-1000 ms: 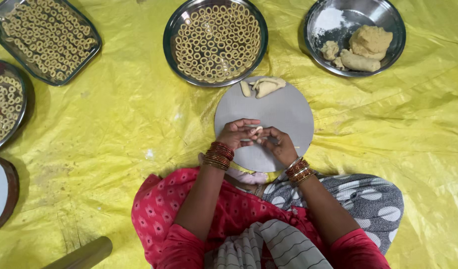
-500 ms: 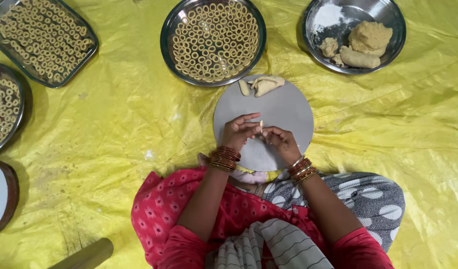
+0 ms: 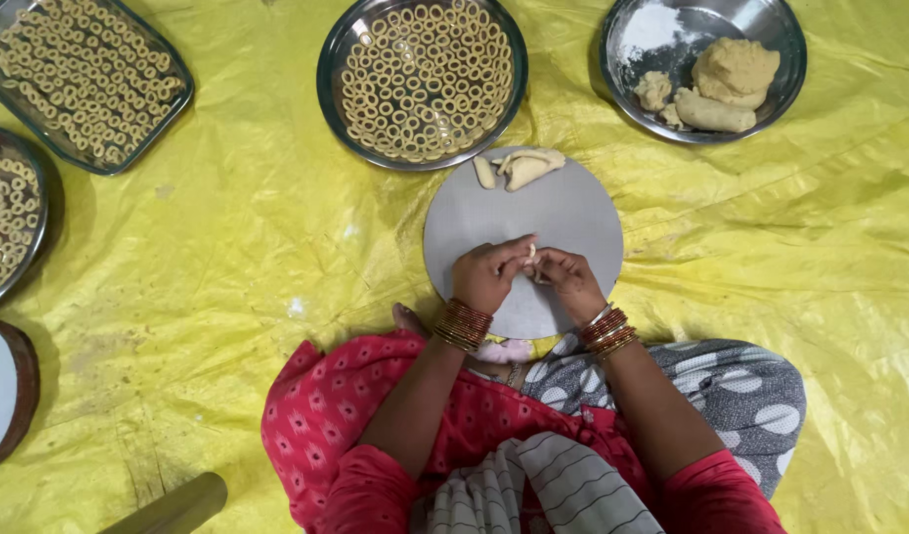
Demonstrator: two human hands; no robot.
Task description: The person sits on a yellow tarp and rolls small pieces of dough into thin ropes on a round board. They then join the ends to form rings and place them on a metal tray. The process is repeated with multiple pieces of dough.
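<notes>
Both hands meet over the near half of the round grey board, which lies on a yellow sheet spread over the floor — the left hand and right hand have their fingertips pinched together on a tiny piece of dough, held just above the board. Fingers are curled in tight around it, so neither hand is spread. At the far edge of the board lie a few small dough scraps (pale, kind of leaf-shaped). Just beyond that edge sits a round steel plate full of little dough rings, and toward the far right corner of the sheet is a steel bowl with lumps of dough and some flour. Off at the far left — a rectangular tray packed with more rings, and another plate of them cut off by the left edge.
</notes>
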